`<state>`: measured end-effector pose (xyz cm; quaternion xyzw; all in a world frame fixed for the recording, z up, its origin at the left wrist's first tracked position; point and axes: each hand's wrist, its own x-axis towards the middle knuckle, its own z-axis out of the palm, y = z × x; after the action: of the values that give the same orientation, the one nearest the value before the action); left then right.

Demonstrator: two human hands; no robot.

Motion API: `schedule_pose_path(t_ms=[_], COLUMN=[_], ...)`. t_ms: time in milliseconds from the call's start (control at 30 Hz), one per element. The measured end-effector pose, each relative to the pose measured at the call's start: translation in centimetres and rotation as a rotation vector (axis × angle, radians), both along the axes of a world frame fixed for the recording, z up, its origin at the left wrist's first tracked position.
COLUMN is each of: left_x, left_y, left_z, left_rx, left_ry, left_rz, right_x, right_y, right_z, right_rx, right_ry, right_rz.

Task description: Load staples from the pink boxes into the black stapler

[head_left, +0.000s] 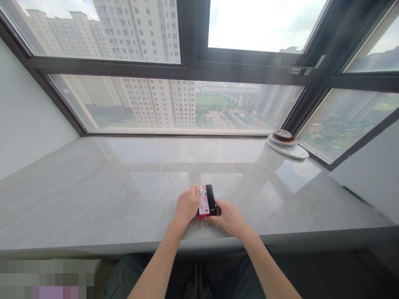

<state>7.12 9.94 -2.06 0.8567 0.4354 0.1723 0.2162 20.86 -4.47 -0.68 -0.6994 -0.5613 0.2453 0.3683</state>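
Note:
Over the sill's front half, a small red-and-white printed box (203,205) and a smooth black oblong object (211,200) lie side by side between my hands. My left hand (188,204) is closed on the box's left side, its fingertips at the upper edge. From the right, my right hand (230,216) is closed around the lower end of the black object, with the thumb reaching along the near edge toward the box. I cannot tell whether the two things are joined or merely touching. Some of the right fingers are hidden behind the black object.
A pale, glossy stone sill (93,199) stretches beneath my hands. Several stacked plates or lids (285,143) stand in the far right corner. Dark-framed windows (187,70) rise behind, with tall buildings outside. The sill's rounded front edge (218,244) runs above my legs.

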Motion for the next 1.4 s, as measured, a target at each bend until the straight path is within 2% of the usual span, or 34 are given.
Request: schedule_pose_path(t_ms=[167,433,533,633,733,833,900,967,1033,1100,1167,1233,1300,1400], left_x=[3.5,13.9,16.8,18.4,18.5,17.2,15.5,13.1,10.1,6.6,3.1,-0.3,-3.1,-5.6], left_y=[-1.2,-4.8,-6.0,-6.9,-7.4,-7.4,-6.9,-6.0,-4.9,-3.9,-3.1,-2.7,-2.5,-2.3], left_z=[0.2,1.3,1.7,2.0,2.2,2.2,2.1,1.9,1.5,1.1,0.7,0.2,-0.4,-1.2], left_rx=[-0.006,-0.087,-0.121,-0.148,-0.163,-0.166,-0.162,-0.154,-0.142,-0.134,-0.106,0.029,0.203,0.377], left_ry=[0.028,0.03,0.013,-0.006,-0.027,-0.043,-0.048,-0.051,-0.051,-0.043,-0.047,-0.07,-0.03,0.098], left_rz=[0.009,-0.107,-0.16,-0.191,-0.205,-0.211,-0.204,-0.185,-0.156,-0.126,-0.103,-0.117,-0.149,-0.157], right_x=[3.0,11.5,13.8,15.0,15.9,16.8,16.7,15.1,12.1,8.3,4.7,2.1,0.5,-1.0], right_y=[-0.8,-4.4,-5.7,-6.4,-6.8,-8.0,-9.2,-10.4,-10.8,-10.1,-8.2,-5.6,-3.0,-0.1], right_z=[1.2,3.0,3.4,3.5,2.7,1.1,0.1,-0.5,-0.5,-0.3,-0.2,-0.5,-1.0,-1.9], right_rx=[-0.08,-0.18,-0.209,-0.239,-0.232,-0.175,-0.091,0.02,0.092,0.099,0.073,0.066,0.037,-0.075], right_ry=[0.02,0.102,0.105,0.077,0.061,0.115,0.154,0.186,0.234,0.267,0.211,0.08,-0.149,-0.481], right_rz=[0.013,-0.116,-0.174,-0.221,-0.273,-0.358,-0.454,-0.571,-0.616,-0.521,-0.36,-0.175,-0.043,-0.066])
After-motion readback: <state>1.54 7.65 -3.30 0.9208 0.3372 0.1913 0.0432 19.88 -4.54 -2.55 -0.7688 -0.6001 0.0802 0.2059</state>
